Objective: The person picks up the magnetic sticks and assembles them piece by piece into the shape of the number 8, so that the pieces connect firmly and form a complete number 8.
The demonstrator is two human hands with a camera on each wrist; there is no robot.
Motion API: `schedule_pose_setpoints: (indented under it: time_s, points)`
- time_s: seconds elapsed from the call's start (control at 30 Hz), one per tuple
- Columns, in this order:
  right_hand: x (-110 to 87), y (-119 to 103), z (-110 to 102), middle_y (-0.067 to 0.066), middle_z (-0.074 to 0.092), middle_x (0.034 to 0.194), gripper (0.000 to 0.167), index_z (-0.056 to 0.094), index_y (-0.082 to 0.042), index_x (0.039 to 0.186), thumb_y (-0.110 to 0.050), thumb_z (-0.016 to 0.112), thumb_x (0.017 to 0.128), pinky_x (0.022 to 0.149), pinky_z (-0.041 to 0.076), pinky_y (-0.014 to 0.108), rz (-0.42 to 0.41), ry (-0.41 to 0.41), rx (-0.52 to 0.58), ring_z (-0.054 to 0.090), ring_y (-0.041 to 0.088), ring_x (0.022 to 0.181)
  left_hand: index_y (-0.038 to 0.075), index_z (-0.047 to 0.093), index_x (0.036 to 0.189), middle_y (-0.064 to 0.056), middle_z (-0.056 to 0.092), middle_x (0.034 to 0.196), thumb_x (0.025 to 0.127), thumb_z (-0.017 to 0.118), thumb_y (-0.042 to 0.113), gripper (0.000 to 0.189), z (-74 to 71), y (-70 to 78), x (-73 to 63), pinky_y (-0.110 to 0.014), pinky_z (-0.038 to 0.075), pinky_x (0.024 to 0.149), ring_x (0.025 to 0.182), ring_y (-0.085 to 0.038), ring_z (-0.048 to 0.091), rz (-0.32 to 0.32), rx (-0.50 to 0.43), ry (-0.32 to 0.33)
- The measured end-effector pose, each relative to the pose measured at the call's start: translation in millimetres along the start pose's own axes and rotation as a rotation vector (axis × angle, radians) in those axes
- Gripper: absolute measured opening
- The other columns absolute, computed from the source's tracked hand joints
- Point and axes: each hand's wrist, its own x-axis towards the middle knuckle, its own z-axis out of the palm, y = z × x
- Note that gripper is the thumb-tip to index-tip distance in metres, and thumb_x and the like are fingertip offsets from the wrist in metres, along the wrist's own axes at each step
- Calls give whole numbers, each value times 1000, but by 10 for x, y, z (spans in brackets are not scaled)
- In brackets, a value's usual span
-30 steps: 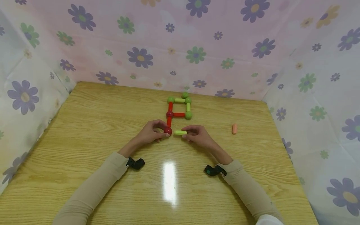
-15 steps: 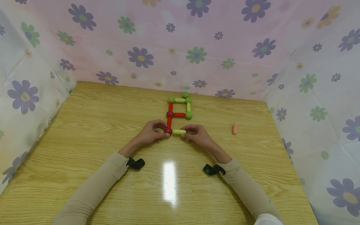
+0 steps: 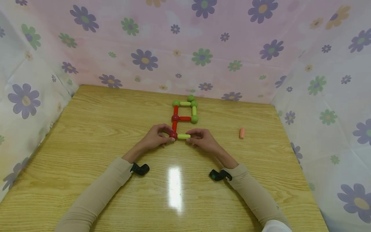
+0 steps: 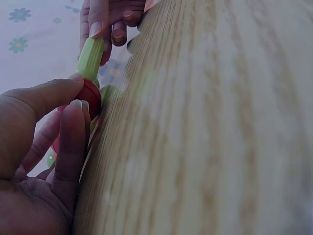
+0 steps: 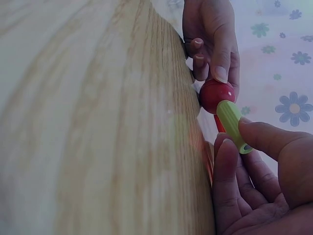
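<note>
My left hand (image 3: 156,137) pinches a red ball (image 3: 173,135) at the near end of a ball-and-rod figure. Thumb and fingers of my right hand (image 3: 204,140) hold a yellow-green rod (image 3: 184,136) by its right end. The rod's left end touches the red ball, as the right wrist view also shows with the rod (image 5: 231,122) against the ball (image 5: 215,95). From that ball a red rod (image 3: 174,126) runs up to a dark red ball (image 3: 175,118). Beyond it lies a square of red and yellow-green rods with green balls (image 3: 194,119) at its other corners.
A salmon-coloured rod (image 3: 242,133) lies apart on the wooden table (image 3: 116,106), to the right. An extra green ball (image 3: 190,98) sits behind the square's far right corner. Flowered cloth (image 3: 174,48) hangs behind the table and along both sides.
My right hand has brought the yellow-green rod slightly left, closing the gap to the red ball. My left hand has stayed on the ball.
</note>
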Motion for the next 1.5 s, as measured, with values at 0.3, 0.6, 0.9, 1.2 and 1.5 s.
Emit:
schedule_pose_setpoints:
  time_s: [0.3,0.6,0.9,1.2,1.5]
  points:
    - [6,-43,8,21,71,112,30,67,6,124,-4,70,96,65,58,24,6,7,8,68,9,81,0,61,126,-19,65,116,91,79,14,41,-14,18,10,-25,51,56,65,-16,58,2,13,22]
    - [19,-42,-4,21,70,115,29,67,5,124,-4,69,97,67,58,25,-9,13,15,69,9,81,3,64,120,-15,66,111,90,80,17,37,-22,34,4,-26,51,56,62,-14,58,19,19,41]
    - [17,-31,-70,20,71,114,28,67,4,125,-7,67,99,70,59,27,-16,13,37,70,10,87,7,65,117,-12,67,109,90,80,16,33,-31,45,13,-26,51,56,62,-14,59,25,27,53]
    - [107,-26,-206,8,71,106,31,62,10,128,-11,58,105,67,57,24,29,139,211,66,11,82,6,65,116,-13,67,109,89,81,17,33,-26,50,14,-27,52,55,62,-14,59,26,8,43]
    - [228,52,-313,2,67,97,31,59,11,127,-11,58,105,65,55,22,66,332,391,62,11,77,7,65,116,-13,67,109,89,81,15,33,53,15,-38,-26,52,55,62,-14,58,6,2,46]
